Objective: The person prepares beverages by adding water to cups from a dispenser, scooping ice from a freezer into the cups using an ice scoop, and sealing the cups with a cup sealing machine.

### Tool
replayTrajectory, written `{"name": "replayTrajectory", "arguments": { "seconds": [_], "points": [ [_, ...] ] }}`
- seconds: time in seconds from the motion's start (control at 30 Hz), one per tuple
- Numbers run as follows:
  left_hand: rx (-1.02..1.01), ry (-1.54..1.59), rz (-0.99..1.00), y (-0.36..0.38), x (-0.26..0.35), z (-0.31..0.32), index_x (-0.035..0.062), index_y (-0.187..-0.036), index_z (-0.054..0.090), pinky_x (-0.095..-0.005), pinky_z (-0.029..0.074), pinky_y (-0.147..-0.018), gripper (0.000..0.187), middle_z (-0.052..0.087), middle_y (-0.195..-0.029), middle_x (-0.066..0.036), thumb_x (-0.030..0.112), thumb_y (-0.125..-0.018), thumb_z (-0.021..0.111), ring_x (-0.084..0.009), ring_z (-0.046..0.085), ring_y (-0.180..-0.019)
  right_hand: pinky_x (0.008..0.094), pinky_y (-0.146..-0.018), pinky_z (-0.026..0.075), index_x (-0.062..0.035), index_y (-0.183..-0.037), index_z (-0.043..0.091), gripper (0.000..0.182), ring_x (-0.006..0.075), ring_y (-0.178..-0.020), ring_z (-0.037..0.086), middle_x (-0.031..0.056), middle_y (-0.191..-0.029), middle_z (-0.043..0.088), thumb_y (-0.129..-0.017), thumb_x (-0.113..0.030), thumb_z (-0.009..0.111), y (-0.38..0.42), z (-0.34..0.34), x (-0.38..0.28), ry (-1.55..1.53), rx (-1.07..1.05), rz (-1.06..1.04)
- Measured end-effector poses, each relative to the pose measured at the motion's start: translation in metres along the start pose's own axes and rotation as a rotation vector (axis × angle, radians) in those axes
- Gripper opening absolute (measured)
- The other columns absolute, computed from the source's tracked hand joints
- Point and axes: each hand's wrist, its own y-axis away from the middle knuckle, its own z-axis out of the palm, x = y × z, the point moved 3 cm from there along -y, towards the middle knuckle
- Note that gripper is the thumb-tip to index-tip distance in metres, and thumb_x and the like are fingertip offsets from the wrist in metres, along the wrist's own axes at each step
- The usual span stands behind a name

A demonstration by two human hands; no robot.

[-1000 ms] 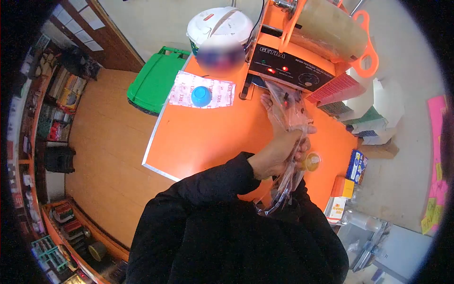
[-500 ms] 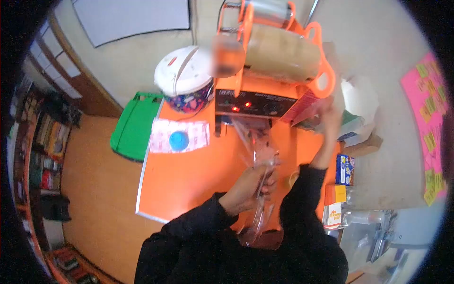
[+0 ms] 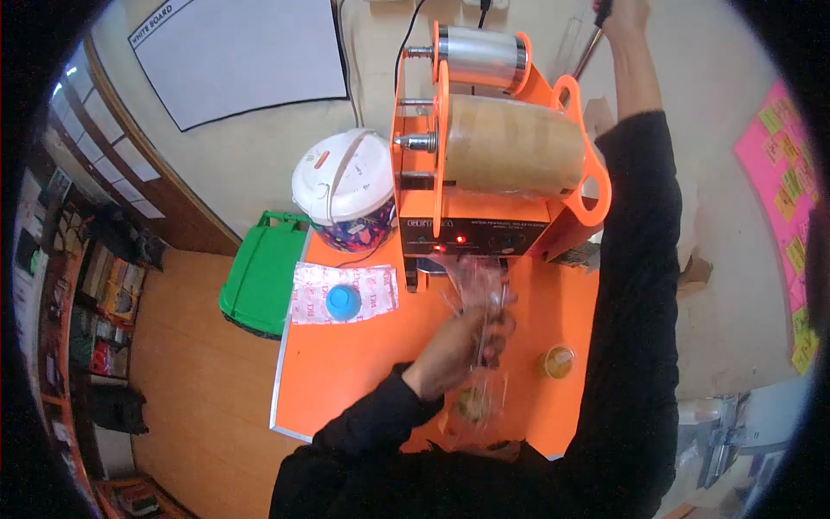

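My left hand (image 3: pixel 458 350) is closed around a bunched strip of clear plastic film (image 3: pixel 474 285) that hangs from the front of an orange cup sealing machine (image 3: pixel 553 233). The film's loose end (image 3: pixel 484 411) trails below the hand over the orange table. At the top right, my right hand (image 3: pixel 627 19) is wrapped round the black handle of a metal lever (image 3: pixel 589 54), partly cut off by the frame edge. A wide film roll (image 3: pixel 514 145) sits on the machine, with a silver roller (image 3: pixel 484 54) behind it. Red lights glow on the black control panel (image 3: pixel 484 234).
Left of the machine stands a white-lidded rice cooker (image 3: pixel 346 186). A blue round object (image 3: pixel 343 302) rests on a printed sheet (image 3: pixel 307 298). A green bin lid (image 3: pixel 264 275) is beyond the table edge. A small clear cup (image 3: pixel 556 362) stands on the orange table (image 3: pixel 346 368) at the right.
My right hand has moved from the machine's right side up to the lever handle. The left hand still grips the film. The view has shifted, so the machine sits lower in it.
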Motion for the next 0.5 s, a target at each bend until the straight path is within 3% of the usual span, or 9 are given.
{"name": "replayTrajectory", "arguments": {
  "seconds": [0.07,0.13,0.17,0.23,0.33,0.4,0.47,0.5],
  "points": [
    [0.108,-0.080,0.139,-0.016,0.015,-0.002,0.0175,-0.106,0.047,-0.0212,0.030,-0.042,0.023,0.053,-0.082,0.002,0.029,-0.087,0.040,-0.0073,0.036,-0.049,0.0234,-0.034,0.031,-0.0106,-0.064,0.049,0.028,0.0114,-0.036,0.040,0.0006,-0.049,0.045,-0.079,-0.034,0.049,0.042,-0.003,-0.028,0.018,0.010,-0.042],
    [0.063,-0.068,0.277,-0.036,0.031,-0.003,0.0156,-0.107,0.047,-0.0225,0.034,-0.045,0.025,0.055,-0.097,0.001,0.029,-0.087,0.041,-0.0085,0.039,-0.052,0.0218,-0.033,0.030,-0.0108,-0.063,0.048,0.025,0.0105,-0.036,0.038,-0.0001,-0.047,0.044,-0.079,-0.029,0.047,0.071,-0.008,-0.049,0.026,0.027,-0.097],
    [0.067,-0.065,0.268,-0.048,0.036,-0.005,0.0156,-0.107,0.047,-0.0225,0.034,-0.045,0.025,0.055,-0.097,0.001,0.029,-0.087,0.041,-0.0085,0.039,-0.052,0.0218,-0.033,0.030,-0.0109,-0.063,0.048,0.024,0.0101,-0.036,0.038,-0.0004,-0.047,0.043,-0.079,-0.028,0.047,0.080,-0.012,-0.054,-0.037,0.018,-0.127],
    [0.098,-0.057,0.483,-0.065,0.048,-0.007,0.0134,-0.109,0.046,-0.0214,0.037,-0.051,0.025,0.055,-0.101,-0.001,0.025,-0.087,0.042,-0.0094,0.044,-0.058,0.0218,-0.033,0.032,-0.0112,-0.064,0.048,0.022,0.0094,-0.036,0.039,-0.0005,-0.046,0.042,-0.080,-0.026,0.047,0.090,-0.020,-0.060,-0.113,0.029,-0.136],
    [0.143,0.003,0.503,-0.078,0.053,-0.009,0.0109,-0.106,0.048,-0.0202,0.038,-0.055,0.023,0.055,-0.098,-0.002,0.021,-0.086,0.044,-0.0095,0.047,-0.063,0.0209,-0.033,0.031,-0.0114,-0.063,0.047,0.023,0.0087,-0.037,0.040,-0.0005,-0.047,0.042,-0.080,-0.026,0.046,0.120,-0.027,-0.073,-0.133,0.022,-0.265],
    [0.120,0.058,0.473,-0.078,0.053,-0.009,0.0107,-0.103,0.050,-0.0200,0.038,-0.054,0.020,0.056,-0.096,-0.003,0.019,-0.085,0.046,-0.0090,0.047,-0.062,0.0232,-0.034,0.035,-0.0109,-0.063,0.046,0.025,0.0106,-0.038,0.041,0.0006,-0.047,0.043,-0.081,-0.029,0.045,0.026,-0.098,-0.024,-0.714,-0.394,0.162],
    [0.099,0.117,0.442,-0.080,0.052,-0.011,0.0106,-0.101,0.051,-0.0198,0.037,-0.053,0.018,0.056,-0.094,-0.003,0.017,-0.084,0.048,-0.0084,0.047,-0.061,0.0321,-0.054,0.037,-0.0011,-0.075,0.051,0.028,0.0202,-0.060,0.046,0.0094,-0.064,0.047,-0.077,-0.029,0.045,0.086,-0.088,-0.057,-0.326,-0.326,-0.111],
    [0.104,0.135,0.431,-0.083,0.053,-0.013,0.0107,-0.105,0.051,-0.0229,0.040,-0.053,0.023,0.056,-0.093,-0.002,0.018,-0.083,0.047,-0.0091,0.047,-0.061,0.0288,-0.050,0.032,-0.0040,-0.066,0.045,0.019,0.0177,-0.055,0.040,0.0072,-0.058,0.041,-0.076,-0.021,0.043,0.130,-0.066,-0.074,-0.270,-0.124,-0.209]
  ]
}}
